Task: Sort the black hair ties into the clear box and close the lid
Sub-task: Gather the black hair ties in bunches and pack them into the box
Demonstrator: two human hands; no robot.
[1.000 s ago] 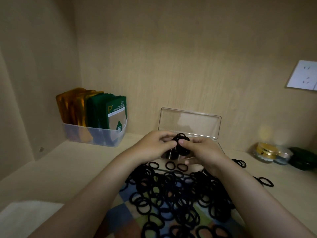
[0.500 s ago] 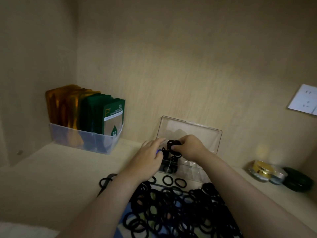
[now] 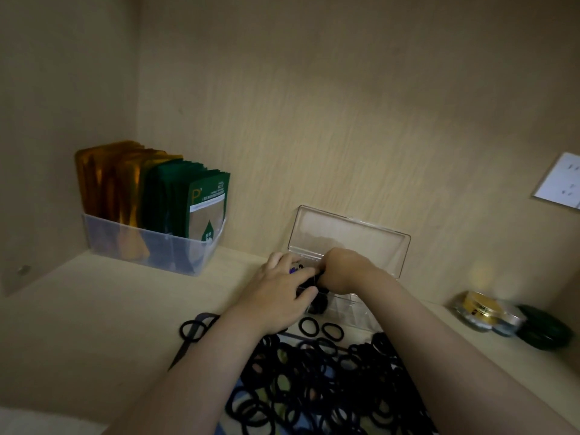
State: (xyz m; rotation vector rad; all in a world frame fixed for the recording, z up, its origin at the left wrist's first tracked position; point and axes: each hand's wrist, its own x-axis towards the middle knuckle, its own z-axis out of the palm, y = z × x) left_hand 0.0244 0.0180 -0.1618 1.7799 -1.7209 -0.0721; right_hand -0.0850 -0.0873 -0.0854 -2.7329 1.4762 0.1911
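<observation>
A clear box [image 3: 351, 312] stands on the shelf with its lid [image 3: 348, 238] upright against the back wall. Both hands are over its left end. My right hand [image 3: 345, 271] is closed on a bunch of black hair ties [image 3: 317, 279] and pushes it down into the box. My left hand [image 3: 282, 293] rests beside it, fingers touching the same bunch at the box's left edge. More ties lie inside the box [image 3: 318, 304]. A large pile of black hair ties [image 3: 314, 381] covers a patterned cloth in front, between my forearms.
A clear bin [image 3: 147, 249] of gold and green sachets stands at the back left. Small jars, gold-lidded [image 3: 477, 309] and dark green [image 3: 544, 328], sit at the right. A white wall socket [image 3: 560, 182] is on the right wall. Two loose ties [image 3: 321, 329] lie before the box.
Both hands carried the bunch of ties forward from above the pile and lowered it into the box's left end. The camera view tilted upward.
</observation>
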